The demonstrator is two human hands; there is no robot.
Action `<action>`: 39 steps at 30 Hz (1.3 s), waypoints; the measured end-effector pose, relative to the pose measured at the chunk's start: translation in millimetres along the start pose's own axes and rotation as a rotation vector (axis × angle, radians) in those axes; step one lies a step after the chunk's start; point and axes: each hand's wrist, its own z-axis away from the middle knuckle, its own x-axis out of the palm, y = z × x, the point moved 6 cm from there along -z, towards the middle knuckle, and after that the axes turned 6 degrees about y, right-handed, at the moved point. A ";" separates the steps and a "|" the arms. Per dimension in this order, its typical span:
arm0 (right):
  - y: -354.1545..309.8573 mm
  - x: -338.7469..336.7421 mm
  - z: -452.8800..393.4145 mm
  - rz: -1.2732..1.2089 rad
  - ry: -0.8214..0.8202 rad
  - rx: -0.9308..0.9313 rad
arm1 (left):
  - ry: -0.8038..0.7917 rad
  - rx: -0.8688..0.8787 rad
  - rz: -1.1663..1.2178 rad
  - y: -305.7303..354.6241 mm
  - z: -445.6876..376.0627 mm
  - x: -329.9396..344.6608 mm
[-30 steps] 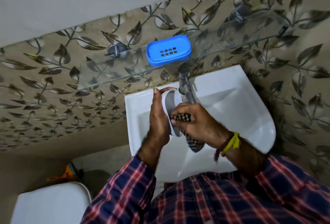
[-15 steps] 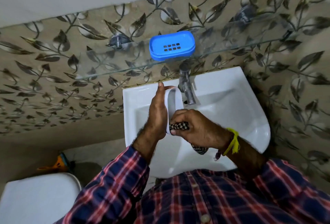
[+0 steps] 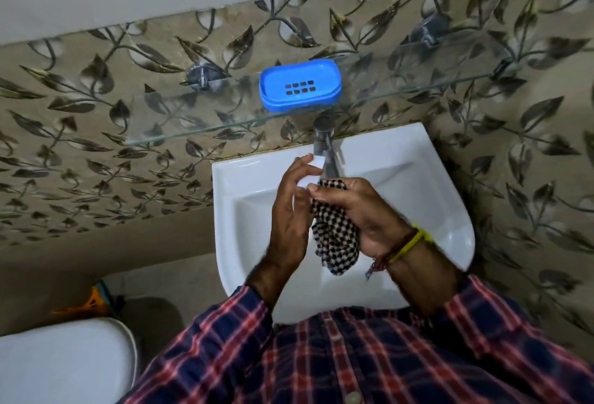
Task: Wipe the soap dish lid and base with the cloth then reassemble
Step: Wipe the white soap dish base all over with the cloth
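Sink: you are standing over the white basin [image 3: 418, 210], and both of your hands are working above its bowl, just in front of the tap [image 3: 324, 146].
Glass shelf: it [image 3: 193, 127] is running along the leaf-patterned wall above the basin, and it is carrying the other half of the dish.
Blue base: the slotted blue base [image 3: 300, 85] is sitting flat on the shelf, well apart from your hands and not yet touched by the cloth, as far as this view tells.
Cloth: the checked cloth [image 3: 336, 236] is bunched in your right hand, with its loose end hanging down between your wrists.
White lid: the lid [image 3: 316, 160] is mostly hidden; only a pale edge is showing near the tap and between your fingers.
Left grip: your left hand [image 3: 289, 210] is grasping the lid, fingers curled round its edge and holding it on its side.
Right grip: your right hand [image 3: 360, 207] is clenched round the cloth, and its fingertips are pressing the fabric against the lid.
Step in hand: you are wiping the lid, which I judge to be the first half of the job.
Next move: you are probably going to need to turn the lid in your left grip so the cloth reaches the hidden face, then reach up for the blue base.
Watch for: the lid is being held by its edge over the bowl, so a slack left grip could let it drop.
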 end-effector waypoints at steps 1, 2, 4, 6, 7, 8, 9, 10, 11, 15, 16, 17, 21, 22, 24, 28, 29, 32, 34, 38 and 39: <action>1.6 2.1 -1.0 -0.021 -0.001 -0.004 | 0.018 -0.021 0.035 2.6 -3.0 0.5; 2.7 2.8 -2.4 -0.019 0.000 -0.023 | 0.028 -0.039 0.065 7.0 -4.4 1.0; 1.7 1.9 -5.1 0.063 -0.016 -0.112 | 0.046 -0.107 0.112 8.0 -4.0 -0.2; -1.5 1.4 -2.8 0.233 -0.083 -0.248 | 0.119 -0.170 0.148 6.8 -4.4 -7.2; -3.5 3.4 0.6 0.325 -0.130 -0.314 | 0.159 -0.192 0.149 7.1 -6.1 -11.7; -5.2 4.7 3.6 0.401 -0.168 -0.360 | 0.171 -0.217 0.138 7.1 -7.4 -13.5; -6.9 4.2 4.9 0.453 -0.186 -0.382 | 0.151 -0.254 0.133 7.1 -7.5 -12.6; -9.3 2.7 5.2 0.486 -0.188 -0.395 | 0.117 -0.301 0.141 7.4 -5.7 -9.6; -12.1 1.7 4.8 0.523 -0.182 -0.427 | 0.082 -0.355 0.150 8.2 -3.5 -6.8; -16.5 17.2 9.0 0.890 -0.192 -0.697 | 0.084 -0.428 0.179 8.8 -11.7 -13.3; -12.9 21.5 10.2 1.016 -0.204 -0.738 | 0.072 -0.432 0.154 7.5 -14.2 -14.8; -9.4 22.7 9.9 1.109 -0.200 -0.761 | 0.042 -0.454 0.127 5.6 -14.5 -14.5; -4.6 23.6 15.3 1.216 -0.157 -0.788 | -0.037 -0.538 0.138 1.7 -9.0 -14.8; -1.5 24.9 16.6 1.268 -0.177 -0.781 | -0.034 -0.559 0.165 0.1 -10.1 -16.7; 3.6 23.0 17.1 1.363 -0.190 -0.770 | -0.015 -0.595 0.178 -1.0 -14.7 -22.9; -7.8 15.8 22.3 1.308 0.007 -0.927 | -0.151 -0.662 0.215 7.3 -19.9 -20.4; -12.1 12.2 21.3 1.226 0.060 -0.940 | -0.210 -0.664 0.237 11.7 -18.4 -19.0; -23.9 2.4 13.5 0.851 0.149 -0.812 | -0.347 -0.474 0.102 12.6 -12.1 -17.8; -22.6 1.1 9.3 0.615 0.131 -0.647 | -0.335 -0.338 0.002 4.5 -5.0 -13.2; -16.1 3.4 5.1 0.491 0.056 -0.546 | -0.218 -0.499 0.262 3.8 4.0 5.2; -15.5 2.7 3.8 0.493 0.024 -0.545 | -0.197 -0.533 0.305 2.7 3.7 7.7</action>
